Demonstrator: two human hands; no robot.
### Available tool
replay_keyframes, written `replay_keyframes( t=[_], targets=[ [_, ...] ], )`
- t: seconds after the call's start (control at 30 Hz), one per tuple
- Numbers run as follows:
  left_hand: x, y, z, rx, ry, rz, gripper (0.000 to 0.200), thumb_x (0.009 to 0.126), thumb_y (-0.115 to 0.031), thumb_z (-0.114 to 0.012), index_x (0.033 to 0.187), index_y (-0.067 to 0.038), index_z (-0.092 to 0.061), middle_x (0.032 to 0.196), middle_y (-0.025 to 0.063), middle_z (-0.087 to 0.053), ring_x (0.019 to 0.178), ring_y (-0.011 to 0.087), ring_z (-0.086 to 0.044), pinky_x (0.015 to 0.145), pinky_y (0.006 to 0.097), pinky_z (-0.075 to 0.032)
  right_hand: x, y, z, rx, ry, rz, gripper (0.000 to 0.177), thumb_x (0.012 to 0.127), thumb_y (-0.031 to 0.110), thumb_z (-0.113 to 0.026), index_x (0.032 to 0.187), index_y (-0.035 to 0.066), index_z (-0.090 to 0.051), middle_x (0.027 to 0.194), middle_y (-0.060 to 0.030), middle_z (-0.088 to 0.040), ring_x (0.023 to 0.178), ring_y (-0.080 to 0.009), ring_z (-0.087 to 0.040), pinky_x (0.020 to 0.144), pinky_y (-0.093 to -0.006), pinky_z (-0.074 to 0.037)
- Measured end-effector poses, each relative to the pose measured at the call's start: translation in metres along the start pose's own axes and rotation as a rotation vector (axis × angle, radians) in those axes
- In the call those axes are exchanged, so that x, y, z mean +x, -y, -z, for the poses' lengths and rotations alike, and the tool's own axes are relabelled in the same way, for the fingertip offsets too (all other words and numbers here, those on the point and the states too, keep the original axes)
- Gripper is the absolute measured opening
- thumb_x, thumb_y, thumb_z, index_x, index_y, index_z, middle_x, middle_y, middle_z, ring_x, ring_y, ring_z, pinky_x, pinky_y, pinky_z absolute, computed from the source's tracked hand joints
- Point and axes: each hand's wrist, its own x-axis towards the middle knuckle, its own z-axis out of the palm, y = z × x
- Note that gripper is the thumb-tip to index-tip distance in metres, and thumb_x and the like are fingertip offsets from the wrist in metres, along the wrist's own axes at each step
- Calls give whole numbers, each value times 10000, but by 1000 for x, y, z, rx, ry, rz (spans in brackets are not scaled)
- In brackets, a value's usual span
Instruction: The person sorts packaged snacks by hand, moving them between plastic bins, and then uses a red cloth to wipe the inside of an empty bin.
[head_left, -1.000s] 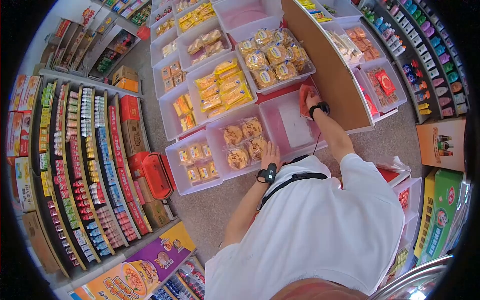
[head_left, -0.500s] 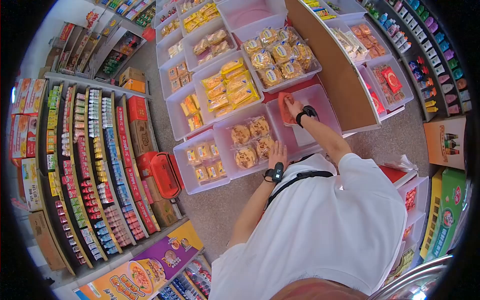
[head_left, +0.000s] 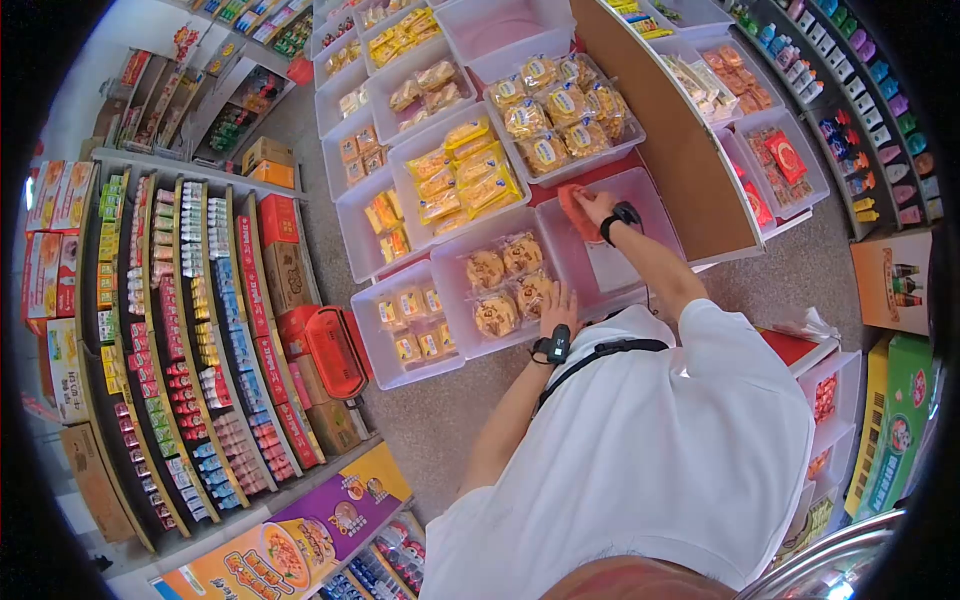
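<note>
My right hand point(head_left: 600, 207) is closed on a red cloth point(head_left: 576, 212), pressing it against the far-left inner side of a translucent plastic bin point(head_left: 655, 200). A pale sheet point(head_left: 612, 268) lies on that bin's floor. My left hand point(head_left: 558, 310) rests with fingers outstretched on the near rim of the neighbouring bin point(head_left: 455, 272). Beside its fingertips are several wrapped round pastries point(head_left: 494, 314) in that bin. Both wrists wear something black.
To the left stands a bin of small packaged cakes point(head_left: 410, 348). Yellow packets point(head_left: 480, 185) and clear-wrapped pastries point(head_left: 545, 153) fill bins further back. A brown panel point(head_left: 690, 140) borders the bins on the right. A red basket point(head_left: 337, 352) sits by the drink shelves point(head_left: 195, 340).
My right hand and the red cloth have shifted slightly up and right along the bin's side. The left hand stays on the rim. The whole view has drifted a little.
</note>
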Motion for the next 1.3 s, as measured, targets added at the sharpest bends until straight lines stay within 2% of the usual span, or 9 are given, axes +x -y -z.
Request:
replay_keyframes(
  t=[0.2, 0.4, 0.47, 0.57, 0.7, 0.8, 0.87, 1.03, 1.3],
  targets=[
    [0, -1, -2, -27, -5, 23, 702, 694, -354, -665, 1259, -10, -429, 1369, 222, -303, 1304, 344, -222, 1033, 493, -206, 0, -1, 46, -46, -232, -159, 486, 713, 512, -616, 879, 58, -667, 867, -211, -636, 851, -341, -614, 739, -405, -465],
    [0, -3, 6, 0, 50, 21, 702, 704, -364, -661, 1262, -9, -426, 1370, 220, -303, 1309, 344, -211, 1036, 492, -202, 20, -11, 23, 138, -590, 82, 381, 756, 343, -627, 1011, 66, -572, 814, -164, -603, 790, -348, -585, 696, -417, -442],
    [0, -4, 8, 5, 41, 21, 706, 703, -368, -663, 1263, -9, -425, 1370, 220, -304, 1309, 343, -212, 1039, 492, -198, 14, -13, 21, 166, -656, 452, 367, 799, 271, -581, 1108, 85, -517, 920, -165, -550, 848, -343, -563, 700, -406, -435],
    [0, -4, 5, -9, 33, 31, 715, 698, -376, -667, 1264, -12, -424, 1370, 219, -303, 1307, 342, -216, 1043, 492, -189, 20, -22, 3, -165, -409, 381, 302, 814, 201, -546, 1098, 99, -531, 1007, -171, -508, 886, -344, -550, 731, -386, -437],
    [1, -3, 3, -28, 20, 38, 716, 692, -376, -672, 1264, -22, -428, 1373, 218, -298, 1301, 341, -229, 1048, 493, -182, -16, 19, 10, -101, -295, 347, 324, 800, 217, -535, 1114, 136, -531, 1016, -159, -498, 880, -337, -558, 777, -425, -420],
    [1, -5, 5, -33, 38, 47, 707, 691, -373, -674, 1260, -28, -435, 1375, 217, -294, 1297, 341, -237, 1049, 495, -181, -25, 33, 4, -15, -153, 518, 258, 777, 171, -560, 1028, 115, -580, 915, -152, -508, 838, -329, -552, 730, -423, -450],
    [1, -5, 7, -22, 47, 43, 704, 690, -374, -675, 1255, -24, -441, 1372, 220, -296, 1295, 342, -242, 1049, 494, -181, -24, 34, -3, -142, -70, 455, 289, 776, 221, -531, 1049, 139, -581, 1009, -131, -490, 899, -323, -562, 765, -426, -436],
    [1, -5, 6, 8, 15, 33, 697, 686, -367, -681, 1239, -8, -454, 1360, 231, -311, 1289, 349, -252, 1049, 490, -185, 11, 15, -1, -33, -48, 697, 258, 777, 237, -561, 1002, 125, -623, 927, -135, -622, 866, -310, -572, 753, -389, -462],
    [4, -9, 11, 37, 82, 45, 692, 695, -330, -680, 1240, 20, -436, 1345, 246, -326, 1276, 364, -272, 1043, 468, -211, 30, -8, 50, -165, -154, 486, 293, 829, 271, -495, 1069, 121, -571, 926, -156, -616, 874, -332, -600, 750, -429, -478]
  ],
)
